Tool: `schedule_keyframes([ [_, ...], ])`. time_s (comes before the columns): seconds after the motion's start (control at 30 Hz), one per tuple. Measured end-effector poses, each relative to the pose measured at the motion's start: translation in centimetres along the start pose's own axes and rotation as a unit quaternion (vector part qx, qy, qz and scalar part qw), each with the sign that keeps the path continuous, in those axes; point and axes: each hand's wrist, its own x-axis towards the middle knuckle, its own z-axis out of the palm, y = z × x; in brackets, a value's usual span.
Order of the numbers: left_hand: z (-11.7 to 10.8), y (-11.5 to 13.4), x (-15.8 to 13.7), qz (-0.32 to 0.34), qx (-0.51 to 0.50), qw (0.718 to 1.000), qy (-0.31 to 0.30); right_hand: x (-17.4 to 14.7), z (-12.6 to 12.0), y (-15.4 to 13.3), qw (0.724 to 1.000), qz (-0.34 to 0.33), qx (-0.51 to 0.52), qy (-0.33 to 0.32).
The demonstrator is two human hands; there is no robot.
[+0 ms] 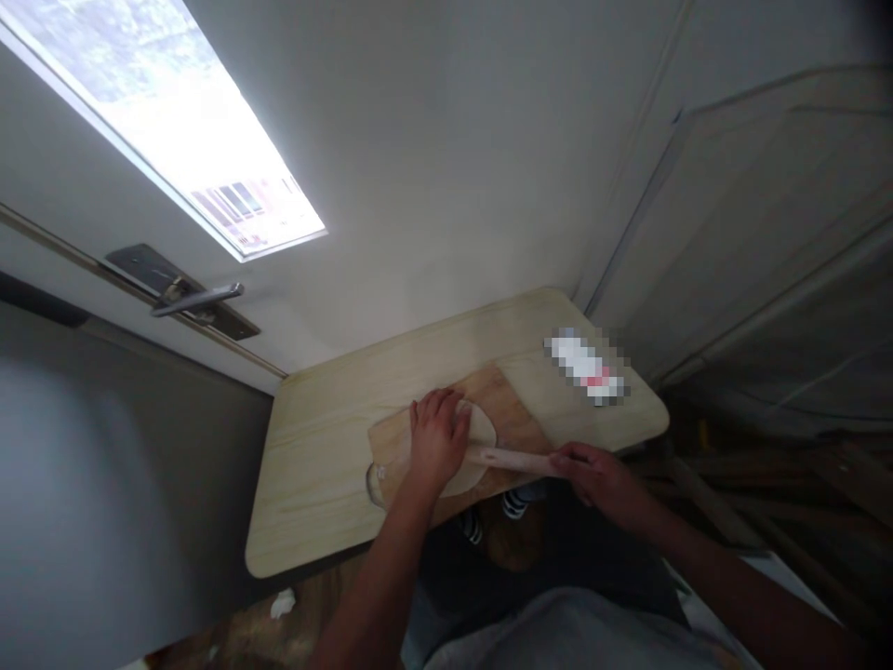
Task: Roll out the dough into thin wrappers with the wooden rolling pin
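Right hand (593, 476) around rolling pin (520, 462)

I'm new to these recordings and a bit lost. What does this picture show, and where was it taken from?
No machine here: these are a person's two bare hands, seen by a camera worn on their head, looking forward and down. On the table lies a wooden board, and on that a pale, flat sheet that looks like dough. The right hand holds one end of a pale rod, perhaps a rolling pin. The left hand lies over the sheet; whether it grips the rod too is hidden. A pixelated item lies farther right.
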Motion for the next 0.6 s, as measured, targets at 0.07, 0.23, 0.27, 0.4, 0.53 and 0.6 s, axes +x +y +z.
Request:
schedule_keyframes([
  [0.07, 0.2, 1.1, 0.7, 0.013, -0.009, 1.000, -0.005, -0.1, -1.0, 1.0, 1.000, 0.007, 0.015, 0.008],
  [0.23, 1.8, 3.1, 2.2, 0.056, -0.011, 0.998, -0.030, -1.3, -2.3, 3.0, 0.998, 0.023, 0.032, 0.050],
  [0.27, 2.1, 3.3, 2.4, 0.062, -0.003, 0.997, -0.037, -1.7, -2.3, 3.1, 0.997, 0.028, 0.029, 0.058],
  [0.4, 2.8, 3.7, 3.0, 0.086, 0.028, 0.995, -0.051, -2.6, -2.0, 2.7, 0.997, 0.027, -0.020, 0.067],
  [0.53, 2.9, 3.7, 3.7, 0.099, 0.044, 0.993, -0.044, -2.5, -2.3, 2.4, 0.996, 0.008, -0.035, 0.084],
  [0.6, 3.1, 3.8, 4.1, 0.101, 0.049, 0.993, -0.041, -2.2, -2.5, 2.4, 0.996, 0.004, -0.020, 0.092],
])
